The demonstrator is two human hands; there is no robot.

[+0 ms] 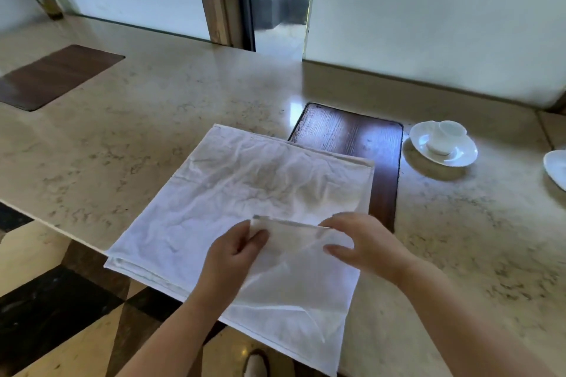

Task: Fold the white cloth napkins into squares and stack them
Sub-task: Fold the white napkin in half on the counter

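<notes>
- Head view, progress: a white cloth napkin (245, 193) lies spread on the near part of the marble table (183, 101), its near edge hanging over the table's rim; it looks already doubled, since layered edges show at its near left side; the fold into a small square is, as I judge it, only begun.
- Head view, hands: the left hand (235, 249) pinches the left end of a raised near edge of the cloth between thumb and fingers; the right hand (358, 242) grips the right end of that same edge, fingers curled over it; the strip between them is lifted and turned toward the far side.
- Head view, what is left: no finished stack of folded squares shows anywhere; this napkin needs its fold completed and flattened, and I cannot tell how many more napkins wait.
- Head view, surroundings: a dark wooden mat (352, 138) lies partly under the napkin's far right corner; a white cup on a saucer (444, 144) stands to the right, well apart from the cloth; another white dish (556, 168) is cut off at the right edge; a second wooden mat (52, 76) lies far left.
- Head view, obstacles: nothing blocks the fold; the overhang could let the cloth slip toward the floor.
</notes>
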